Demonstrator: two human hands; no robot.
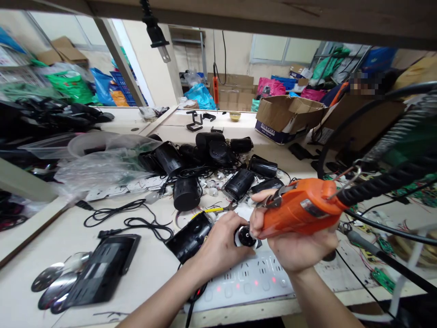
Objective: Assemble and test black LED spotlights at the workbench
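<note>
My right hand is wrapped round an orange electric screwdriver, whose cable leads up to the right. Its tip points left and is hidden behind my fingers. With my left hand I grip a small round part with a black top and white sides, close to the screwdriver's front end. Left of that hand lies a black cylindrical housing. A white power strip with red lights is under both hands. Behind them are yellow-handled pliers.
Several black cylindrical housings are heaped at the bench's middle. Black power cords, a black flat casing and shiny discs lie left. Green circuit boards are at right, an open carton behind. A plug hangs above.
</note>
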